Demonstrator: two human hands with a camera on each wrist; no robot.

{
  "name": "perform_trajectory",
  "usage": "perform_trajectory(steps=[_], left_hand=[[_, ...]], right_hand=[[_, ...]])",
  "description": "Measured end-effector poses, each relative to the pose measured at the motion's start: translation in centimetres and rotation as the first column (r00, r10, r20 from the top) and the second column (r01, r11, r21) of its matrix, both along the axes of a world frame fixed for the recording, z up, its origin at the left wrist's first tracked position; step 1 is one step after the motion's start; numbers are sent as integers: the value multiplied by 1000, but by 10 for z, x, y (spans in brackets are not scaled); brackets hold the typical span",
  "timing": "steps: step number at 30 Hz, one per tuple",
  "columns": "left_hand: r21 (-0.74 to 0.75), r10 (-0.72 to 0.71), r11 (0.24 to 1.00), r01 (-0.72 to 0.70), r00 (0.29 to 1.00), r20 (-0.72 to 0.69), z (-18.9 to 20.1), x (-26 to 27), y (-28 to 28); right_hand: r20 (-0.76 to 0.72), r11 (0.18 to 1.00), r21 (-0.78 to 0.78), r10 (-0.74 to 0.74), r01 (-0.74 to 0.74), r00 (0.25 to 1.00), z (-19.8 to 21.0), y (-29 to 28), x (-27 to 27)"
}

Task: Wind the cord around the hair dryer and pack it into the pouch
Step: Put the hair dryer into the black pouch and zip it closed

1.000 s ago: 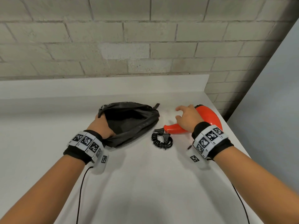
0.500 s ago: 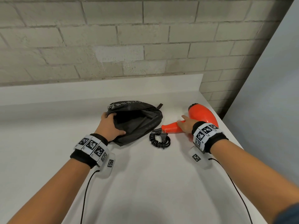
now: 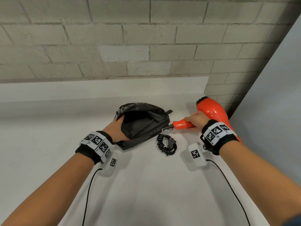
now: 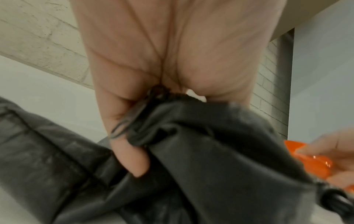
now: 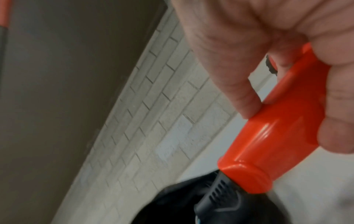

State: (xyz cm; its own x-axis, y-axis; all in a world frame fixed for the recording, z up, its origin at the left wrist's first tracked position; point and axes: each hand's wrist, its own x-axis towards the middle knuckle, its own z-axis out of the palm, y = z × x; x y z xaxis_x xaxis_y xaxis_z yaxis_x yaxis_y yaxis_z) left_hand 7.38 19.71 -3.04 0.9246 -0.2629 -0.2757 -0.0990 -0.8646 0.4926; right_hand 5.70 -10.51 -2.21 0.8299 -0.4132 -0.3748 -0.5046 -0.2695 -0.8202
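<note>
White surface (image 3: pixel 146 185) under all. Black pouch (image 3: pixel 146 126) lying open, mouth edge pinched wide by left hand (image 3: pixel 116 129). Orange dryer (image 3: pixel 210 111) just right of pouch, handle pointing left at the mouth, right hand (image 3: pixel 196 119) wrapped around handle. Small coiled cord (image 3: pixel 167 144) loose in front, not wound yet. Right hand nearer to push in.

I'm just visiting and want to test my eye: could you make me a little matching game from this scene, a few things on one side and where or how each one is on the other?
Things:
1. hair dryer
2. pouch
3. cord
4. table

States:
A. coiled, lying loose on the tabletop
B. white, bearing everything
C. gripped by its handle in the right hand
D. black, mouth held open by the left hand

Pairs: 1-C, 2-D, 3-A, 4-B
</note>
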Motion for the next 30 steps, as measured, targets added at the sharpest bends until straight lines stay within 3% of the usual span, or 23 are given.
perform_trajectory(steps=[2,5,9,15,19,23,30], left_hand=[[57,-25,998,26,1000,-19,2,-2,-2],[144,-58,987,65,997,-53,5,-5,-6],[222,-122,963,150,983,-135,10,-9,-14],[134,-247,946,296,922,-297,19,-13,-17],[118,-262,945,304,924,-280,19,-16,-20],[7,-212,975,220,950,-230,22,-10,-19],[-126,-138,985,121,980,-143,27,-3,-23]], right_hand=[[97,986,166,-49,33,994,13,0,-4],[266,965,260,-66,-6,962,37,2,-11],[475,962,258,-42,-94,879,63,11,-22],[650,972,205,-45,-117,759,66,27,-37],[670,980,163,-23,-117,742,58,26,-39],[656,996,50,23,-74,754,45,28,-46],[693,993,-98,114,-64,712,28,29,-53]])
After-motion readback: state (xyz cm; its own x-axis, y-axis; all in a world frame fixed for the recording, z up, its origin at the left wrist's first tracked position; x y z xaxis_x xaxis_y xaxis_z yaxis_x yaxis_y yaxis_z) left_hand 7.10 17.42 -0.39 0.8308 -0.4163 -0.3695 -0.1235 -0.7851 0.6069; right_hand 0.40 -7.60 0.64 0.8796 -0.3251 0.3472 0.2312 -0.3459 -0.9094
